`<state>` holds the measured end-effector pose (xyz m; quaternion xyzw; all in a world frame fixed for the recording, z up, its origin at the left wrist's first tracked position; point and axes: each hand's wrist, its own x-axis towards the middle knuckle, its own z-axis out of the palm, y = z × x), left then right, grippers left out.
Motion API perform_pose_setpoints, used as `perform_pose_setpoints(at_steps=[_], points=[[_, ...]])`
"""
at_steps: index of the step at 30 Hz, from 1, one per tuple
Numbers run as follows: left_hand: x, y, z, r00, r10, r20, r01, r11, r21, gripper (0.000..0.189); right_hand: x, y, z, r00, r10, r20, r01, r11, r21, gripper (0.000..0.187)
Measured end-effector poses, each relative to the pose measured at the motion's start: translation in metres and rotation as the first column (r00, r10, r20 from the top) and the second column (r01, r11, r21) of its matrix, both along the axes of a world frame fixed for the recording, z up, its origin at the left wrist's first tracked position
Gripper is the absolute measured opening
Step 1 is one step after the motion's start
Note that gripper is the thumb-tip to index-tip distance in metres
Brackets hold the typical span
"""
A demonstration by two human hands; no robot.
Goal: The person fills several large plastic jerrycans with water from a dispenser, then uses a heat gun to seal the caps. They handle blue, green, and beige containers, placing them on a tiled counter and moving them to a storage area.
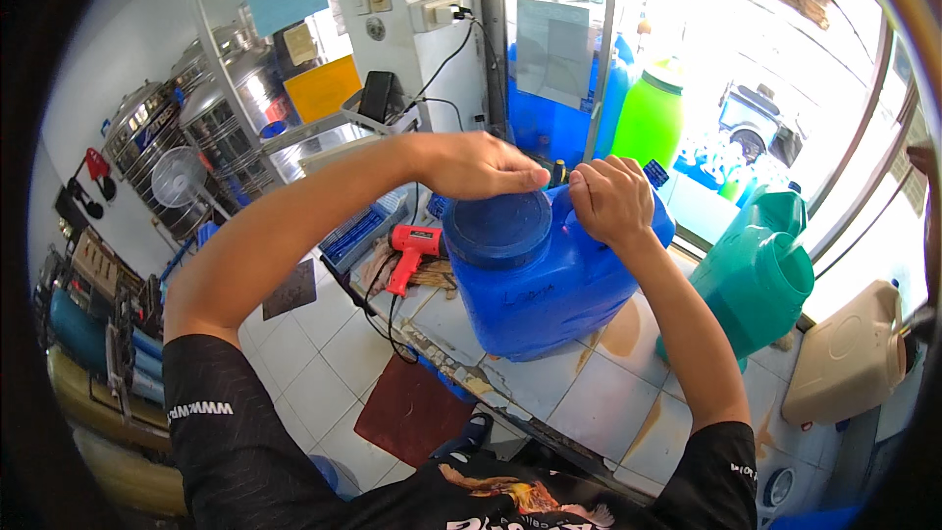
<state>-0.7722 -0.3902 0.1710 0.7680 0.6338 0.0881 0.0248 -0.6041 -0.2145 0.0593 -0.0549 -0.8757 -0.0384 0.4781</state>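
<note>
A large blue plastic water jug [548,309] with a wide round screw cap [497,224] stands upright on a tiled counter [585,412]. My left hand [482,165] is held flat, slightly blurred, over the far edge of the cap; whether it touches is unclear. Curled over the jug's top handle, my right hand [612,199] has its knuckles up. A red heat gun [412,254] lies left of the jug on a wooden piece [434,276], its black cord trailing over the counter edge.
A blue basket [364,232] sits beyond the heat gun. To the right are a green uncapped jug [751,287] and a beige jug [843,357] on its side. A bright green container [647,118] stands by the window. Steel tanks [143,136] and a fan [179,177] are at left.
</note>
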Motion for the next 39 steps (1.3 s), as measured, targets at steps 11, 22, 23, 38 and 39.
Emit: perform_pose_setpoints(at_steps=[11, 22, 23, 38, 39], points=[[-0.065, -0.072, 0.026, 0.733, 0.68, 0.02, -0.647, 0.707, -0.286, 0.08, 0.011, 0.012, 0.007, 0.988, 0.019, 0.152, -0.011, 0.999, -0.047, 0.022], [-0.368, -0.171, -0.255, 0.734, 0.656, 0.174, -0.669, 0.742, 0.025, 0.022, 0.038, -0.029, 0.015, 0.99, -0.141, 0.018, 0.141, 0.956, -0.256, 0.034], [-0.384, -0.173, -0.292, 0.709, 0.677, 0.196, -0.689, 0.725, -0.014, 0.019, 0.047, -0.04, 0.019, 0.987, -0.151, -0.058, 0.132, 0.957, -0.257, 0.04], [-0.426, -0.177, -0.461, 0.843, 0.523, 0.123, -0.535, 0.837, 0.111, 0.011, 0.068, -0.207, 0.015, 0.966, -0.059, -0.252, 0.049, 0.998, -0.045, 0.054], [-0.425, -0.177, -0.459, 0.838, 0.522, 0.159, -0.542, 0.829, 0.139, 0.01, 0.058, -0.213, 0.011, 0.963, -0.045, -0.267, 0.032, 0.998, -0.051, 0.054]])
